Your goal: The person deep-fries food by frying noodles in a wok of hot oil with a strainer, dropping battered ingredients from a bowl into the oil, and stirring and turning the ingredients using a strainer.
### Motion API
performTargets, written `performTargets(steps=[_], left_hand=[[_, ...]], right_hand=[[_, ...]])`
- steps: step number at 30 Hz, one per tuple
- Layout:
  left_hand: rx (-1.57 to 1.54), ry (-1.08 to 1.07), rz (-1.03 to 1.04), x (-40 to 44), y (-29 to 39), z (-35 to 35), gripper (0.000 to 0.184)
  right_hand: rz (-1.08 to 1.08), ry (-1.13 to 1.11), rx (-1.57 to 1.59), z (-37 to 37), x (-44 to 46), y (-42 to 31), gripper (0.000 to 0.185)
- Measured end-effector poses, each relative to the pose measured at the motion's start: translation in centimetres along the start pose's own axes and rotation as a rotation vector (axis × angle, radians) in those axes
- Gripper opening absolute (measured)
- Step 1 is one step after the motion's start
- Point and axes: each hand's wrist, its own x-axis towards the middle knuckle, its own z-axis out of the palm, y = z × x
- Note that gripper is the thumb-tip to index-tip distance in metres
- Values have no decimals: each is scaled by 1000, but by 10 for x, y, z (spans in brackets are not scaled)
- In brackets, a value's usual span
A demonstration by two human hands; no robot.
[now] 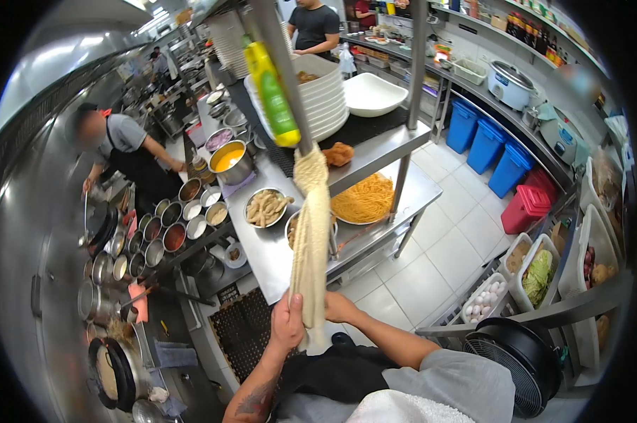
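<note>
A long pale yellow cloth [309, 236] with a towel-like texture is looped around the metal post of the shelf and hangs down in lengthwise folds. Near its lower end, my left hand [287, 321] is closed around the left side. My right hand [338, 308] holds it from the right, its fingertips hidden behind the folds. Above the loop, a green and yellow bottle [273, 95] is in front of the post. Beyond the cloth stand a tray of yellow noodles [364, 197] and a bowl of pale pieces [266, 207]; another bowl is partly covered by the cloth.
A steel table [266, 261] lies ahead. On the left, a co-worker [132, 151] stands by several sauce pots [174, 236]. At right are blue bins [487, 146], a red bin [526, 206], egg and vegetable baskets [540, 271] and a black fan [516, 363].
</note>
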Motion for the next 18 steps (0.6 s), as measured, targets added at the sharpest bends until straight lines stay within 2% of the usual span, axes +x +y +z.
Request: performTargets(steps=[1, 2, 3, 4, 5, 6, 7, 8, 10, 13, 14, 15, 16, 17, 18], left_hand=[[47, -60, -18, -11, -8, -9, 37], [95, -116, -35, -19, -15, -18, 38], [101, -143, -150, -28, -19, -28, 34], [98, -99, -154, -33, -26, -37, 34], [139, -92, -60, -38, -40, -47, 30], [191, -68, 19, -48, -50, -62, 27], [356, -69, -105, -59, -52, -83, 19], [363, 25, -146, -78, -64, -103, 19], [510, 226, -232, -123, -98, -143, 17], [602, 667, -383, -220, -136, -217, 20], [654, 789, -491, -250, -125, -238, 24], [601, 938, -562, -278, -113, -253, 29], [666, 1057, -575, -332, -156, -280, 33], [620, 1220, -589, -355, -143, -291, 37], [699, 1331, -733, -380, -133, -304, 38]], right_hand=[[-182, -33, 1, 2, 3, -15, 34], [-194, -55, -4, 11, 6, -20, 34], [-158, -124, -80, 23, 9, -26, 31], [-134, -202, -160, 35, 15, -34, 29], [-300, -251, -86, 44, 27, -40, 27], [-345, -323, -79, 54, 38, -49, 27], [-120, -421, -131, 66, 47, -59, 26], [101, -512, -206, 78, 55, -68, 25], [45, -586, -320, 88, 67, -91, 27], [-382, -522, -473, 121, 89, -86, 28], [-557, -474, -544, 130, 98, -86, 28], [-558, -564, -623, 136, 109, -86, 30], [-603, -573, -730, 143, 116, -90, 32], [-616, -618, -789, 147, 123, -90, 35], [-657, -664, -863, 153, 134, -84, 39]])
